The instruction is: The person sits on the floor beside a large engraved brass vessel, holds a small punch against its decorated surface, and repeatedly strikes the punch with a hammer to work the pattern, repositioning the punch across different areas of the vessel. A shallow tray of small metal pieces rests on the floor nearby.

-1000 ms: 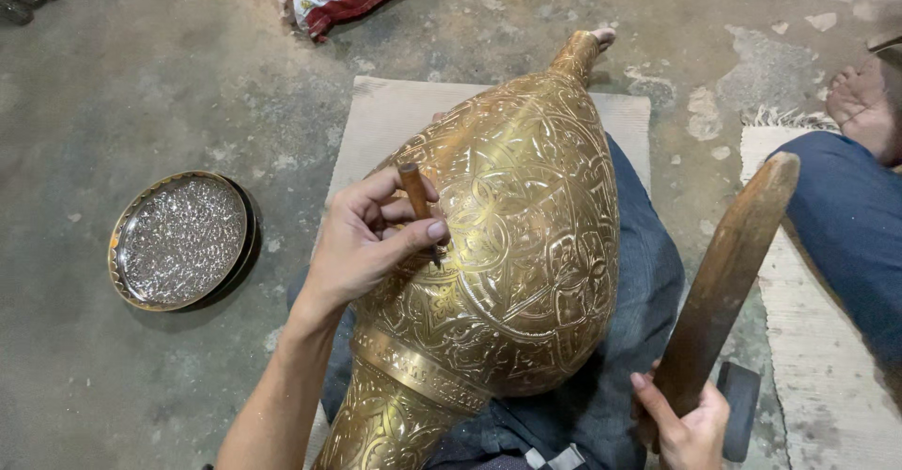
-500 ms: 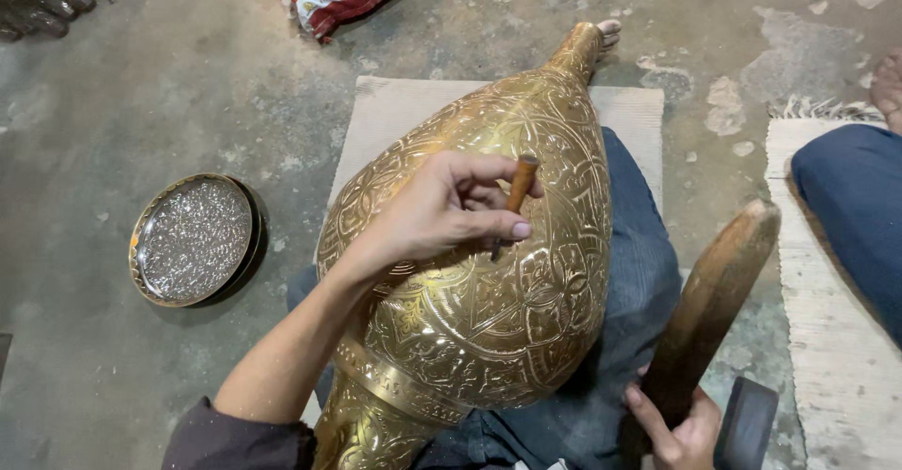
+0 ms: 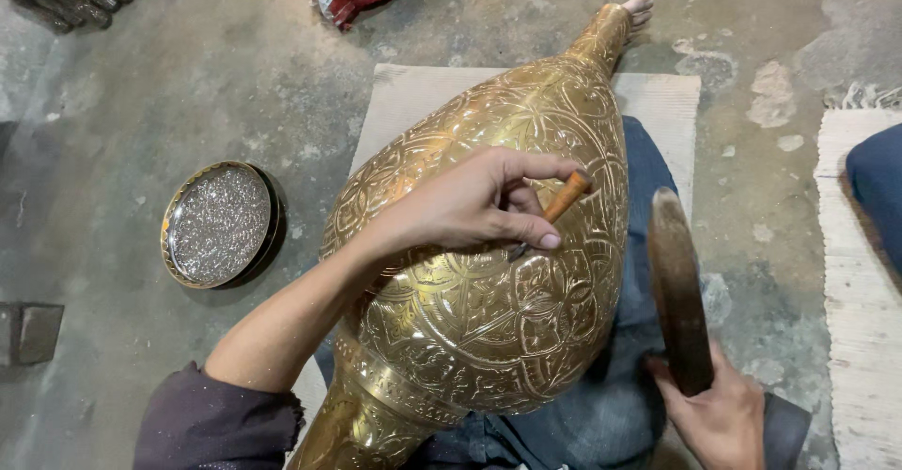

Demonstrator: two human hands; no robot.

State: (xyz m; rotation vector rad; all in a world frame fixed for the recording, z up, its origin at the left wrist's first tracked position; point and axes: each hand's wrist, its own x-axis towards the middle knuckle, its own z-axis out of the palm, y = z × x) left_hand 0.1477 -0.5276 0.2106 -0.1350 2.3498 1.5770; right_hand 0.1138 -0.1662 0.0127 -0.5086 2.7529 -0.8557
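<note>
Large engraved brass vessel (image 3: 470, 273) lies across the person's lap at frame centre, neck pointing to 1 o'clock over a mat (image 3: 413, 94) on the concrete floor (image 3: 188, 75). Left hand (image 3: 470, 205) rests on its upper side, fingers pinched shut around a small chisel (image 3: 554, 211) with its tip on the metal. Right hand (image 3: 719, 418), at 5 o'clock, grips a wooden mallet (image 3: 678, 287) held upright just beside the vessel; a round silver tray (image 3: 218, 224) sits on the floor at 9 o'clock.

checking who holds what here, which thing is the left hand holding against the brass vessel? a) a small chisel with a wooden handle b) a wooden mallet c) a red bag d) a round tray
a: the left hand pinches the small chisel with its tip on the brass vessel, while the right hand grips the mallet.
</note>
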